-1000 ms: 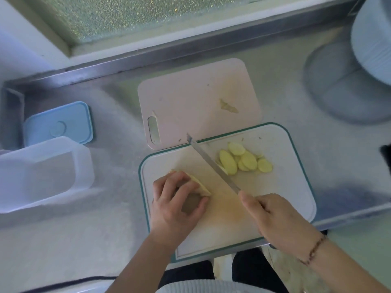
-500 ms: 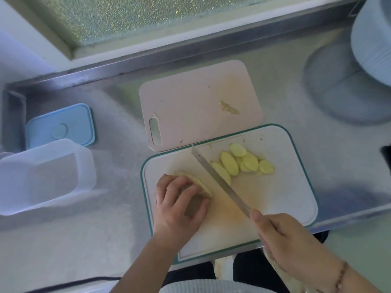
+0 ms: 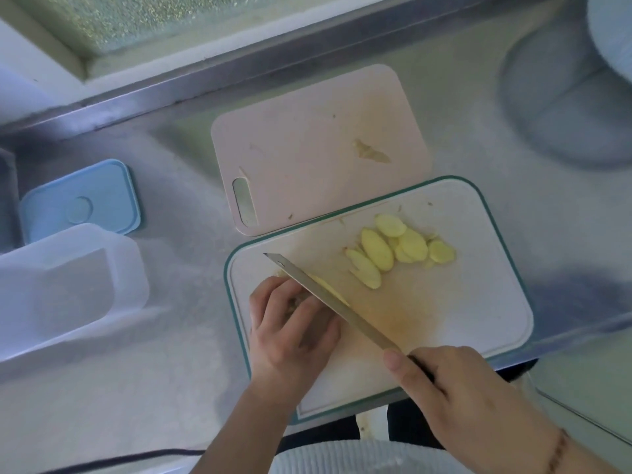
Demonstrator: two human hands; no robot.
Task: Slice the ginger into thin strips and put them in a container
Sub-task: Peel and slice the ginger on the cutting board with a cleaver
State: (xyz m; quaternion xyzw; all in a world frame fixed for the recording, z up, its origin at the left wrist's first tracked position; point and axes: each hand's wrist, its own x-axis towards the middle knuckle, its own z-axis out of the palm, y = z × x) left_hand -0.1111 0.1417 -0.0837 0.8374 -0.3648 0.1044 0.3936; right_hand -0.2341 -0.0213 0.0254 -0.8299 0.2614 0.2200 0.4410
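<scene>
On the white, green-rimmed cutting board [image 3: 478, 302] my left hand [image 3: 290, 330] grips the uncut ginger piece [image 3: 326, 288], which is mostly hidden under the fingers. My right hand [image 3: 455, 388] grips the handle of a long knife [image 3: 328, 299], forefinger along its spine. The blade lies against the ginger right beside my left fingertips. Several pale yellow ginger slices [image 3: 393, 251] lie overlapping further back on the board. A clear plastic container [image 3: 65, 285] stands open at the left.
A pink cutting board [image 3: 307, 148] with a ginger scrap [image 3: 371, 152] lies behind the white one. The container's blue lid [image 3: 82, 203] rests at the far left. A large pale round vessel [image 3: 612, 32] stands at the back right. The steel counter's front edge runs under the white board.
The knife has moved left from beside the slices onto the ginger piece under my left hand. One more slice lies by the pile. My left hand stays in place.
</scene>
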